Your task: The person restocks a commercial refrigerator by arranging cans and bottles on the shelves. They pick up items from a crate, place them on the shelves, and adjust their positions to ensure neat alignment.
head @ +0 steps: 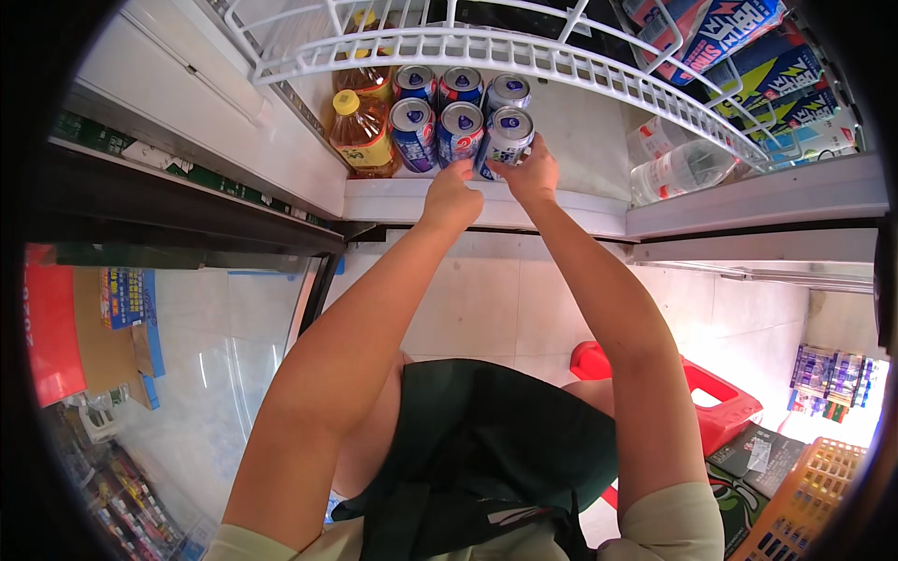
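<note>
Several drink cans stand upright in short rows on the bottom of a white fridge cabinet. My right hand holds the front can of the rightmost row low down, thumb on its near side and fingers round its right side. My left hand is in front of the middle row, its fingertips at the base of a blue can; whether it grips that can is not clear. Another blue can stands to the left, beside a yellow-capped bottle of amber liquid.
A white wire shelf curves above the cans. Clear plastic bottles lie at the right of the cabinet. The glass door is at the left. On the floor at right are a red plastic stool and an orange basket.
</note>
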`<state>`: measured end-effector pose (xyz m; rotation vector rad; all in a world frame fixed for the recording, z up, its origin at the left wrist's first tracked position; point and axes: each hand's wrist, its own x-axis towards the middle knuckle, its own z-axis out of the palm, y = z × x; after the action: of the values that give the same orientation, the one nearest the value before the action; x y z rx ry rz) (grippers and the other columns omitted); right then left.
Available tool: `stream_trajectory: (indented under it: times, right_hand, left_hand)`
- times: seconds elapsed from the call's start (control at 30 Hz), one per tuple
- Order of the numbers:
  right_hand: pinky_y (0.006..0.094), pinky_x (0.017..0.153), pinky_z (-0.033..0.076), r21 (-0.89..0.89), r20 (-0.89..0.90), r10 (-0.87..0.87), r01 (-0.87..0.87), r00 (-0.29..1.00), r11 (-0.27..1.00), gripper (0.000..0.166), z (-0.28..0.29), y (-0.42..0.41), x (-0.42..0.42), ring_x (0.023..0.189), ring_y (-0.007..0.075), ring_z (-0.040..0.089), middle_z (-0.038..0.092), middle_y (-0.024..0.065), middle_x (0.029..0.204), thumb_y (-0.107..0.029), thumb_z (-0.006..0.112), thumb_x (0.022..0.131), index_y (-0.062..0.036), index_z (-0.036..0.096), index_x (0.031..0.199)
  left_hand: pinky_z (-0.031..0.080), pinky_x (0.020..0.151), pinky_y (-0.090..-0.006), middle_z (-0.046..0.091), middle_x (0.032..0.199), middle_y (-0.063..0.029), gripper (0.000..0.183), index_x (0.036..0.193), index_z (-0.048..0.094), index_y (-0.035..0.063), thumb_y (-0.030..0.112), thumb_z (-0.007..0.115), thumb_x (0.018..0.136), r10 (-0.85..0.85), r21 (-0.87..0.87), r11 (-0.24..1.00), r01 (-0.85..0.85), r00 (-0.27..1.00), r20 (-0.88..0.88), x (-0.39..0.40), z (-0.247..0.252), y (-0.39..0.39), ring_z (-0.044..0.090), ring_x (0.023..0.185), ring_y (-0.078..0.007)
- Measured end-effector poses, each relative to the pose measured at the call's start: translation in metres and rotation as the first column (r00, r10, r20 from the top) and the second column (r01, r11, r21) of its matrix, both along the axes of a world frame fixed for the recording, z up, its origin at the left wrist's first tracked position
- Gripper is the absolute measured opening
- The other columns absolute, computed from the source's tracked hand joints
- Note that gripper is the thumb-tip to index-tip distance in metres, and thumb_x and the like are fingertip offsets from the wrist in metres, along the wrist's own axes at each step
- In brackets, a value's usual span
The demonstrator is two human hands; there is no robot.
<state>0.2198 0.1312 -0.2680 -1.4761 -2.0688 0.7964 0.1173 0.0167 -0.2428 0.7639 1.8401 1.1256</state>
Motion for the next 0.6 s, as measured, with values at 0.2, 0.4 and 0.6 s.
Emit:
stream_trajectory:
  times: [0.2, 0.4, 0.6]
  right_hand:
    - [0.0382, 0.084, 0.05, -0.048, -0.049, -0.004, 0.002, 0.999, 0.999, 0.079, -0.005, -0.003, 0.0, 0.101, 0.0301, 0.062, 0.063, 0.0123, 0.112, -0.027, 0.086, 0.056, -0.0066, 0.048, 0.123]
    - [0.0389, 0.087, 0.049, -0.022, 0.042, 0.07, -0.07, 0.997, 0.997, 0.092, -0.007, -0.009, 0.005, 0.105, 0.0321, 0.06, 0.057, 0.0134, 0.124, -0.026, 0.084, 0.06, -0.0077, 0.033, 0.134]
    - [0.0411, 0.09, 0.048, 0.03, -0.225, -0.012, 0.019, 0.974, 0.999, 0.096, -0.022, -0.025, 0.015, 0.116, 0.0338, 0.053, 0.043, 0.0153, 0.138, -0.016, 0.083, 0.062, -0.0053, 0.026, 0.138]
  left_hand:
    - [0.039, 0.1, -0.0323, 0.054, 0.129, -0.0192, 0.06, 0.129, 0.049, -0.003, -0.006, 0.05, 0.07, 0.003, -0.031, 1.0, -0.001, 0.998, 0.057, 0.001, 0.004, -0.001, 0.05, 0.123, -0.0279]
    - [0.041, 0.097, -0.0317, 0.054, 0.13, -0.016, 0.06, 0.131, 0.047, -0.0003, -0.007, 0.052, 0.072, 0.0, -0.072, 0.997, 0.009, 0.992, 0.124, -0.002, 0.008, -0.005, 0.051, 0.118, -0.0252]
    - [0.043, 0.091, -0.0313, 0.055, 0.129, -0.0118, 0.055, 0.131, 0.048, 0.0024, -0.005, 0.058, 0.078, 0.001, -0.029, 1.0, 0.003, 0.988, 0.155, 0.001, 0.016, -0.003, 0.055, 0.107, -0.0193]
